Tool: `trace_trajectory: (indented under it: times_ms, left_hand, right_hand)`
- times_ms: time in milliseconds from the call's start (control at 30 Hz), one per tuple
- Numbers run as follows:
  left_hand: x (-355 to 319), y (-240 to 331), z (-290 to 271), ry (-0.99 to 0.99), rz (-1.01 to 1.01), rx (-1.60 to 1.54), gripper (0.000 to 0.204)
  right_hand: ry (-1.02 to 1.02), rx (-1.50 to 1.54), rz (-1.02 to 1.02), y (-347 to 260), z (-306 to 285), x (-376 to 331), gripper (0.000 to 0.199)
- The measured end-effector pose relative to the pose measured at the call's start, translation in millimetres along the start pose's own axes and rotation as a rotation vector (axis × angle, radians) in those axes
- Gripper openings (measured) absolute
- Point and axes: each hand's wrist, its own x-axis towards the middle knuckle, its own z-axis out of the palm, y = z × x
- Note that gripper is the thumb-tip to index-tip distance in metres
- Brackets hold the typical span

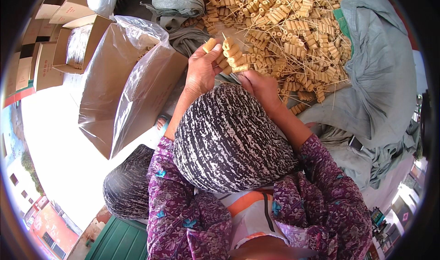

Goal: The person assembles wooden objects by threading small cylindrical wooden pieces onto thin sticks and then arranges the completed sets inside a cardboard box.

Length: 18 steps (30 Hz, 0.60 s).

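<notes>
My right hand (263, 88) is closed round the lower end of a skewer of rolls (234, 57), several short tan hollow pieces threaded in a row. The skewer's pale tip pokes out above the top piece. My left hand (200, 72) pinches a single loose tan roll (209, 45) between thumb and fingers, just left of the skewer. More pieces show in the left palm, partly hidden by the fingers. Both hands are raised over the near edge of a big heap of skewered rolls (288, 30).
A cardboard box lined with clear plastic (133, 83) stands to my left, with stacked cartons (48, 60) beyond it. Grey cloth (380, 63) borders the heap on the right; a phone-like dark object (355, 143) lies on it. My knees (233, 141) wear black-and-white patterned fabric.
</notes>
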Motion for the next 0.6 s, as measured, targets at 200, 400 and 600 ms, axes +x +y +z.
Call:
trace_trajectory:
  times_ms: [200,400,600]
  left_hand:
    - [7,-4,-13,-0.217,-0.051,-0.137,0.033]
    - [-7,-2,7,-0.171,0.12,-0.012,0.048]
    - [7,-8,-3,0.002,0.167,0.026,0.041]
  right_hand:
    - [-0.154,-0.189,-0.02,-4,0,12,0.021]
    - [-0.183,-0.368,-0.09,-2,1,21,0.011]
    - [-0.212,-0.247,-0.163,-9,-7,28,0.016]
